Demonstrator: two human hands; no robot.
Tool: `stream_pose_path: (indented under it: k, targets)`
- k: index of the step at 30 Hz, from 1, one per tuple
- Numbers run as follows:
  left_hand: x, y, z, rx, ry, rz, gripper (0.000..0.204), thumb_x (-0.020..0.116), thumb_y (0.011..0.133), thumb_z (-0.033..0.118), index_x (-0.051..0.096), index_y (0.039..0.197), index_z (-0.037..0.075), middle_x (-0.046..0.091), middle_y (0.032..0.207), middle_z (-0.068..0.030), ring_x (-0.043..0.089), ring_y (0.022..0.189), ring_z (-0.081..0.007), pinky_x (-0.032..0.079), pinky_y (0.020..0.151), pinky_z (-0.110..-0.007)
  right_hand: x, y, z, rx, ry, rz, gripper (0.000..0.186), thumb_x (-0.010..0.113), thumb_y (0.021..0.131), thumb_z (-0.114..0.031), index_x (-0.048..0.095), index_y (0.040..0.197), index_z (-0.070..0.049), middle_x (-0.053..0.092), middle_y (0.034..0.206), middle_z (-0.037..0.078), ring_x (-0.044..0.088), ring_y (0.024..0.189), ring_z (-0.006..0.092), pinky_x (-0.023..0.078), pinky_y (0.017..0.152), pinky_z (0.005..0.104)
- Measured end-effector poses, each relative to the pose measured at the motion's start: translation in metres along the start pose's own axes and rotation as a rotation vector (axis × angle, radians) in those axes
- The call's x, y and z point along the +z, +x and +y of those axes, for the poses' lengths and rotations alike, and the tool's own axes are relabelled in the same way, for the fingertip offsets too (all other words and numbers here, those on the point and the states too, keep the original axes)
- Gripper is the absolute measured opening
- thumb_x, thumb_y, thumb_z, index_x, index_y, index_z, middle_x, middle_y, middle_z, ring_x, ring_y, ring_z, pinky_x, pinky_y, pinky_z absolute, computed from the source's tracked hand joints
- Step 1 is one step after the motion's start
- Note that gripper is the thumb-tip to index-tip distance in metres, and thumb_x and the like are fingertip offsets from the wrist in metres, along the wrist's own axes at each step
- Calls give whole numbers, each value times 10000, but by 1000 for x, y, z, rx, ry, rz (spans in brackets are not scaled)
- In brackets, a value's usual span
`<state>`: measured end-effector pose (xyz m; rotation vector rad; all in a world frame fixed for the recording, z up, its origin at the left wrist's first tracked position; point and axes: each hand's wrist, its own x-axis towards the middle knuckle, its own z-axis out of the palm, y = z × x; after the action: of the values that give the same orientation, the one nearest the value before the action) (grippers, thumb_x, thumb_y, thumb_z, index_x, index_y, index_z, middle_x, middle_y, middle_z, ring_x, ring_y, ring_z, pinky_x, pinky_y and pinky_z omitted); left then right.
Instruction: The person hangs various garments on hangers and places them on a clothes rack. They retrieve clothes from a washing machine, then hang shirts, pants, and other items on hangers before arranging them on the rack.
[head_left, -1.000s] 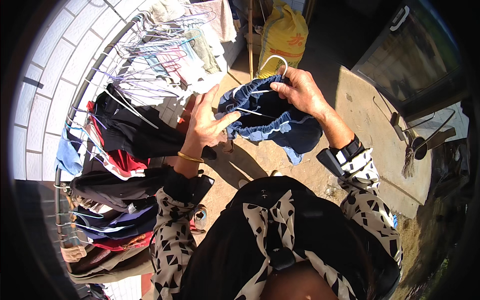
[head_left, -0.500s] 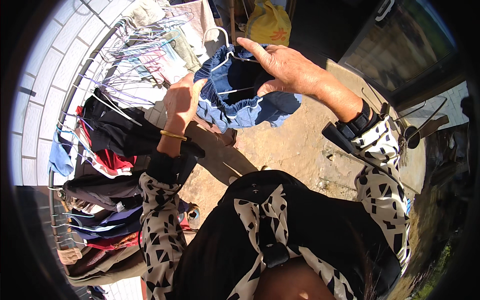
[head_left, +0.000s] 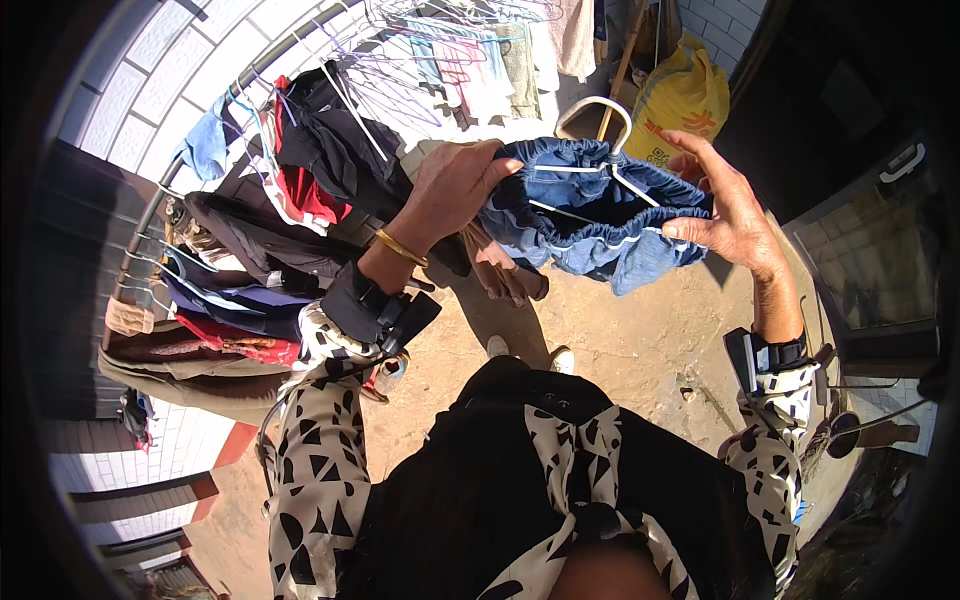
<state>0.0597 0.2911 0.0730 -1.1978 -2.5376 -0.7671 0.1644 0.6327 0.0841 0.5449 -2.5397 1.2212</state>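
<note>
Your left hand (head_left: 455,185) is closed on the left end of the blue garment (head_left: 590,215), thumb over the gathered elastic waistband, and your right hand (head_left: 725,205) pinches the right end of that band with the fingers stretched long. Between them the waistband is pulled wide open, and the white hanger (head_left: 600,150) sits inside it, its arms spanning the opening and its hook rising above the garment's top edge. A second ago the garment was still bunched between your hands with the hanger only partly in; half a second ago you had lifted it higher. Now the band is spread and the hanger's shoulders look seated, so by my reading the threading is close to done and the garment hangs from the hanger rather than from your grip alone. A gold bangle (head_left: 400,247) rides your left wrist, below and left of the garment. To the garment's left runs the metal clothes rail (head_left: 200,150), crowded with dark, red and blue clothes, and above the garment hang bare wire hangers (head_left: 440,40) and pale laundry. A yellow sack (head_left: 685,100) stands just beyond the garment's upper right. Below the garment lies the sunlit dirt ground (head_left: 640,330), where the toes of your pale shoes (head_left: 525,350) show.
</note>
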Motion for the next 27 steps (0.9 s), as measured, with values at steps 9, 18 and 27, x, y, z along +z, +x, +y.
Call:
stream_pose_path:
  k: [9,18,27]
  targets:
    - [-64,-140,20,-139,-132,8,295,643,962,298,654,1031,12,652,879,-178,625,825,-391,487,704,-421,72,-40,-100,266,703,-717,391,814,826,-104,668,1162,32,697,977,30,607,896,112,500,834,285]
    - [-139,-337,-17,-689,-472,305,239,601,1026,188,645,1175,6,579,721,28,461,500,-12,373,442,-201,164,-35,-221,107,852,-595,466,828,717,-56,672,1137,71,716,1044,49,636,928,132,483,881,273]
    - [-227,-457,-63,-787,-443,489,184,633,949,42,654,1116,-34,685,848,-19,609,798,-55,509,739,-244,254,6,-294,301,796,-465,453,747,665,-59,695,1098,64,737,1000,34,657,866,110,496,845,246]
